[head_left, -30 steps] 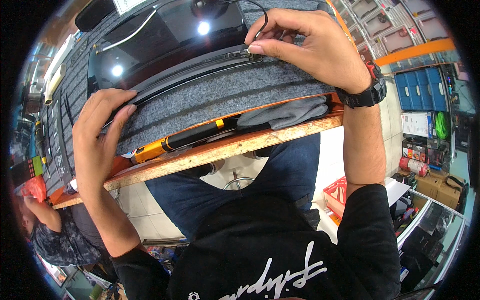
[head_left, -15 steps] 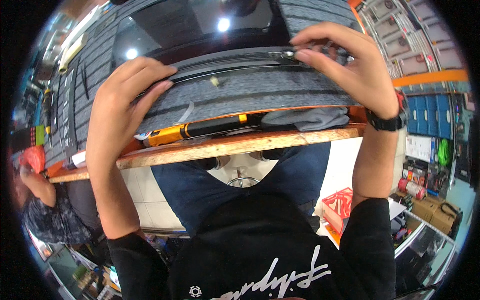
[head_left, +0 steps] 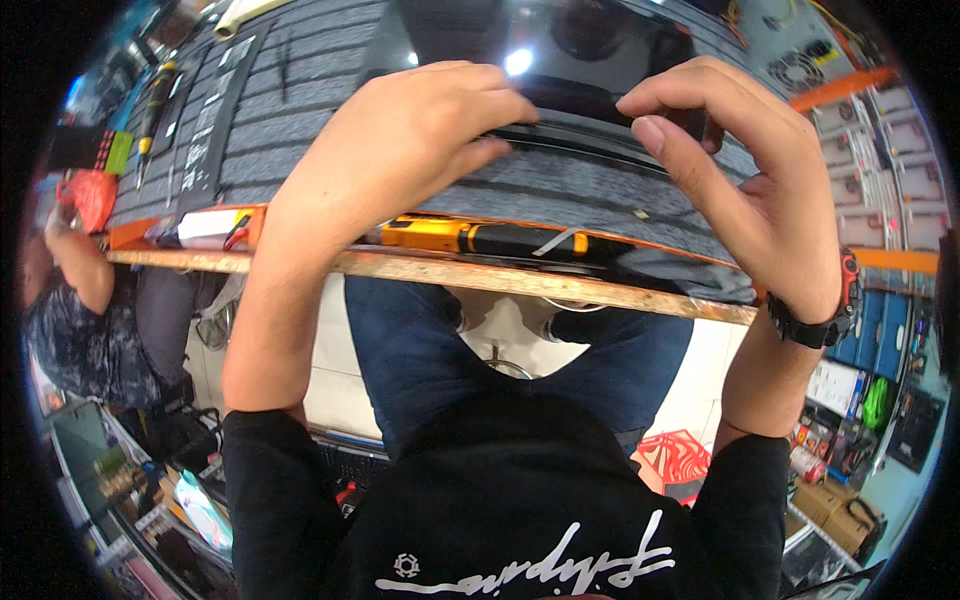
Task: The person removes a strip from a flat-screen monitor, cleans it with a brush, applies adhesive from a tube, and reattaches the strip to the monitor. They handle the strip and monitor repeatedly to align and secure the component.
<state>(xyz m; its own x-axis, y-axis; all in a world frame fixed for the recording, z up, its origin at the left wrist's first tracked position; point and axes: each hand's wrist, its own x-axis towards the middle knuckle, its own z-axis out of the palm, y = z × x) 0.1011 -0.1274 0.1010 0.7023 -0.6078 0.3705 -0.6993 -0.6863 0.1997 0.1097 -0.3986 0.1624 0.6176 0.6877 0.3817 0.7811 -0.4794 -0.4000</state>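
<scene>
A dark glossy flat panel (head_left: pixel 600 60), reflecting the ceiling lights, lies on a grey ribbed mat (head_left: pixel 560 185). Along its near edge runs a narrow black strip (head_left: pixel 580 145). My left hand (head_left: pixel 410 145) reaches over this edge, with thumb and fingers apart on either side of it; whether they touch it cannot be made out. Above the panel's near right part is my right hand (head_left: pixel 745 175). Its thumb and forefinger stand slightly apart with nothing visible between them, and the other fingers curl behind.
A yellow and black tool (head_left: pixel 430 236) sits in the orange-edged tray under the wooden table edge (head_left: pixel 480 280). A thin grey strip (head_left: pixel 560 240) and a tiny yellowish piece (head_left: pixel 641 214) lie nearby. At left are a screwdriver (head_left: pixel 155 110), a long black bar (head_left: pixel 215 130) and another person (head_left: pixel 100 290).
The view has shifted, so the table appears farther right. My left hand has moved right along the panel's near edge. The dark fittings by my right fingertips no longer show there.
</scene>
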